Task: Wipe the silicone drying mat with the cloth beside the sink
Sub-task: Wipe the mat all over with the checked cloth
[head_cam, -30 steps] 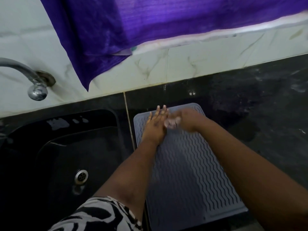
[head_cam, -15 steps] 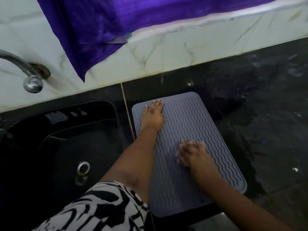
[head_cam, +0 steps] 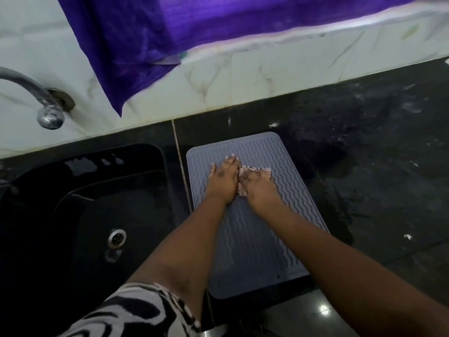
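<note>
Head view looks down on a dark countertop (head_cam: 364,166) with a black sink (head_cam: 97,203) at nine o'clock and the grey silicone drying mat (head_cam: 255,251) lying flat just right of the sink edge, its long side running from six towards twelve o'clock.

Risks, by my judgement: the mat is light and flexible, so a hard stroke towards six o'clock could drag or buckle it unless it is held down; the counter at three o'clock looks wet, and a mat that slides into that patch would pick up dirt again; the wavy ribs may trap water the cloth skims over.

The left hand (head_cam: 222,181) lies flat on the mat's upper part, fingers stretched out and close together, pinning it. The right hand (head_cam: 258,190) sits just at its three o'clock, touching it, fingers curled and pressed down on the cloth (head_cam: 263,171). This small patterned cloth is bunched under those fingers, its edge showing beyond the fingertips at twelve to one o'clock.
</note>
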`<state>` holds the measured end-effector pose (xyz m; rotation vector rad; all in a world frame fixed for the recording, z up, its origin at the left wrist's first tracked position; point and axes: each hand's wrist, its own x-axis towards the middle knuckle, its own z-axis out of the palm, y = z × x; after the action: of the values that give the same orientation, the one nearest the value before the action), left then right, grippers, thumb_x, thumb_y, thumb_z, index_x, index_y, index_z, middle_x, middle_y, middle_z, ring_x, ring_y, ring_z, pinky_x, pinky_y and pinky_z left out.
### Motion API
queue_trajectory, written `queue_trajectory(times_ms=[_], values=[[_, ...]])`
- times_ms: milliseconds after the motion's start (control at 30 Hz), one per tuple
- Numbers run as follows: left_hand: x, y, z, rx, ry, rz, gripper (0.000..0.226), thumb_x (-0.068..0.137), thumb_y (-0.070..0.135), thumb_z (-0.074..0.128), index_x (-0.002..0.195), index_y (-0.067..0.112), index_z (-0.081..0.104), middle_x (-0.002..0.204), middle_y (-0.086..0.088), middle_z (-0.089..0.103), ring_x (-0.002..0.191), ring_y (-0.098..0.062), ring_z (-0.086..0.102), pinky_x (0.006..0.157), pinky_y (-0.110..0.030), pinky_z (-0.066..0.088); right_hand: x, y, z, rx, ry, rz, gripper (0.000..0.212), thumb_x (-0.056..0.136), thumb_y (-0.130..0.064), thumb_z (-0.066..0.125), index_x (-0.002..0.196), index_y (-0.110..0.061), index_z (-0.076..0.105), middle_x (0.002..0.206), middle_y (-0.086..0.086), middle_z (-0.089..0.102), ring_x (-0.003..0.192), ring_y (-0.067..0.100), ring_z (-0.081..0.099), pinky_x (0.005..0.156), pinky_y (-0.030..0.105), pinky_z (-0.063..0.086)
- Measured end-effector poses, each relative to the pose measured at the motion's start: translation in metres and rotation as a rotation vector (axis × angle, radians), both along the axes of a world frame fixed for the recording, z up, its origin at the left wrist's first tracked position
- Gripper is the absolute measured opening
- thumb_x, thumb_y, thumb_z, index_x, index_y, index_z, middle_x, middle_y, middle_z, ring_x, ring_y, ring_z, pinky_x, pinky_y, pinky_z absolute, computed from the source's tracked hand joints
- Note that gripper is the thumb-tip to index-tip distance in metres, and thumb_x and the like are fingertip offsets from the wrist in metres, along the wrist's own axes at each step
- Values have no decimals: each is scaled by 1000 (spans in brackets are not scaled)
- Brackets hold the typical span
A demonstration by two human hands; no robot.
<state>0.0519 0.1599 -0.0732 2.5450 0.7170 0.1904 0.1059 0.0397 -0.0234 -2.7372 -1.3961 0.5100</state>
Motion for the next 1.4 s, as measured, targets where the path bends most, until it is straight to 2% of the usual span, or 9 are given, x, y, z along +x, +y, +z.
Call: queue_trajectory(times_ms=[133,367,500,633,800,1067,1167,1267,1400], values=[[5,-4,-2,46,9,51,46,103,31,28,148,23,33,160,7,21,147,-9,14,119,-39,-4,-21,-45,1,95,66,1,39,95,-17,46,133,-17,55,140,9,49,130,30,39,108,45,34],[7,-9,4,30,93,62,48,104,33,21,150,22,29,162,6,13,149,-11,6,120,-40,-6,-83,-153,17,-137,218,86,46,95,-26,49,141,-28,46,151,-4,36,138,28,27,117,33,24],[4,-10,31,-25,220,6,47,105,30,21,151,18,25,163,-1,-2,149,-21,-8,114,-51,-15,-45,-118,62,-33,468,-49,31,90,-21,60,121,-18,65,118,0,62,110,13,58,81,21,48],[-16,-40,34,-58,32,35,48,103,23,32,150,14,27,161,-11,13,149,-29,2,117,-46,-11,-13,-51,59,-5,211,-33,36,95,-16,52,130,-10,57,131,10,58,123,27,53,106,35,40],[-32,-58,6,38,220,-7,51,104,36,17,154,28,8,162,8,-2,149,-16,-6,118,-49,-10,-46,-72,8,-10,-20,52,48,100,-22,39,147,-16,34,153,7,32,138,34,27,115,44,28],[-31,-64,9,58,244,45,52,104,39,12,154,29,7,162,11,-3,149,-12,-7,119,-45,-9,-108,-173,-4,-222,55,155,67,93,-19,51,150,-33,21,158,-1,18,138,45,13,115,54,22],[-31,-67,14,45,261,53,52,104,39,11,154,28,5,162,11,-5,149,-12,-8,118,-45,-8,-97,-172,16,-416,313,5,58,92,-25,55,146,-24,32,145,10,40,128,35,40,111,45,32],[-34,-70,15,33,294,69,52,104,40,10,154,28,2,162,10,-8,149,-13,-9,118,-45,-9,-80,-169,30,-127,359,-107,33,87,-5,58,119,-9,65,116,18,65,102,31,63,100,44,47],[-38,-69,12,55,295,105,52,104,40,11,154,29,2,162,9,-8,149,-14,-10,118,-44,-9,-73,-171,18,69,136,76,49,91,-8,52,138,-21,50,144,8,42,134,32,37,111,46,32]])
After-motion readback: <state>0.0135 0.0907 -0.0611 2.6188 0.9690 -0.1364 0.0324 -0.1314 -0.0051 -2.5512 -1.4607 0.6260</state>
